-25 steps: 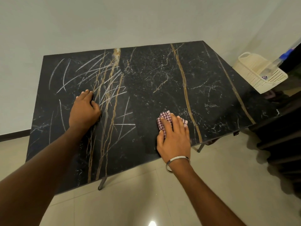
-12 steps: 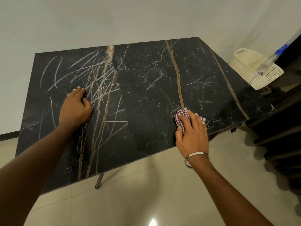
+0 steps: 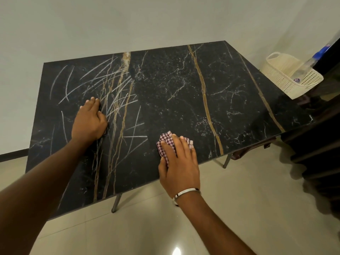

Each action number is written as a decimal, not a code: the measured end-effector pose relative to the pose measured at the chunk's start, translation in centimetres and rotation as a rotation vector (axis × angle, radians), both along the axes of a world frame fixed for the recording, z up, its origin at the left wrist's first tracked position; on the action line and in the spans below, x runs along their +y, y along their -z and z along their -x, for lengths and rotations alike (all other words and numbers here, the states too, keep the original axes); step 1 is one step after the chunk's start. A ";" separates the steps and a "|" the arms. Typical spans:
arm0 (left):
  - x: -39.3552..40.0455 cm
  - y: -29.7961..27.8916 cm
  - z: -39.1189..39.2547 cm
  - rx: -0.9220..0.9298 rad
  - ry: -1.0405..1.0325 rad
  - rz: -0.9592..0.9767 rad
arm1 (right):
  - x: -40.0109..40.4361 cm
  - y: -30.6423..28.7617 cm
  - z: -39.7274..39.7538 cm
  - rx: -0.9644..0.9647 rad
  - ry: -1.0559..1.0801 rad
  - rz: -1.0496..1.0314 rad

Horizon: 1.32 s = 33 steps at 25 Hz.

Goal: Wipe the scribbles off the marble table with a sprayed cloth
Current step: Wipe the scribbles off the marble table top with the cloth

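Black marble with gold veins makes up the surface, and by the look of it you are roughly halfway. The right half reads clean; the white scribbles are left across the left half, running down past your left hand. That hand lies flat on the marble among the marks, fingers straight, holding nothing. Your right hand presses the checked cloth down near the front edge, fingers laid straight over it, just right of the nearest strokes. I judge the whole left patch remains to wipe.
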<state>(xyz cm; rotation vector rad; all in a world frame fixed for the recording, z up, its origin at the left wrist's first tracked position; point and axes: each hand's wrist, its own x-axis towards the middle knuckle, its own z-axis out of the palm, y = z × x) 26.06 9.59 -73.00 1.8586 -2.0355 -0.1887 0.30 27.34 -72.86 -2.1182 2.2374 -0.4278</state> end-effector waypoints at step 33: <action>-1.7 0.1 -9.5 0.001 -0.003 -0.020 | 0.4 0.1 -9.3 0.024 0.044 -0.003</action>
